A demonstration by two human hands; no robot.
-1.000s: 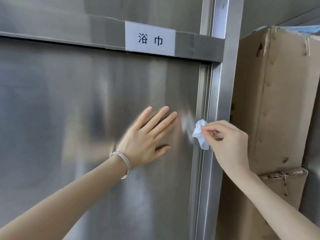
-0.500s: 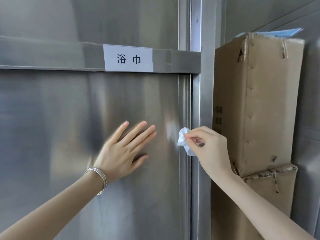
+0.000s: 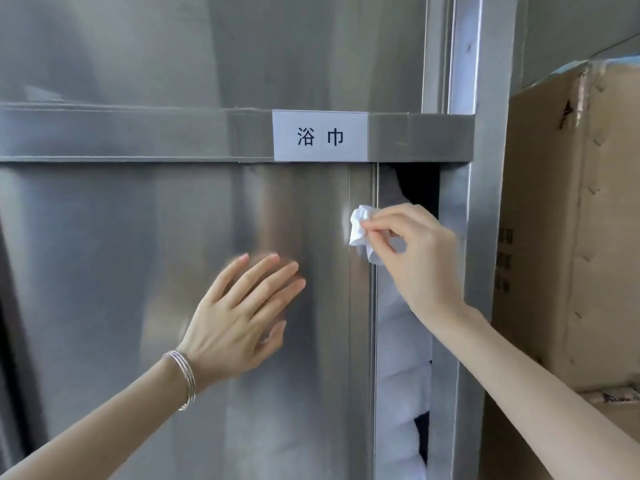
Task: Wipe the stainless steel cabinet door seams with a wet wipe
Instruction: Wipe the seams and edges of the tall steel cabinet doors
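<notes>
A white label [image 3: 320, 136] on the steel crossbar [image 3: 138, 135] above the cabinet door [image 3: 138, 306] reads 浴巾; dark print on the cardboard box [image 3: 568, 202] is too blurred to read

Soft, even light is filling the scene, and no hard shadows are falling anywhere. The brushed steel of the cabinet door [image 3: 138, 306] is throwing back broad, milky vertical sheens rather than sharp glare. A small white glow is showing on the steel just beside the wet wipe [image 3: 358, 226], as its reflection. The left hand [image 3: 239, 317] is blurring at the fingertips, with a dim ghost doubling around it on the door. The right hand [image 3: 422, 258] is reading sharper. The label [image 3: 320, 136] characters are coming through crisp. The opening [image 3: 419, 181] is going black near its top. Print on the cardboard box [image 3: 571, 237] is smearing soft. Verticals at far left are leaning with the wide-angle bend.
</notes>
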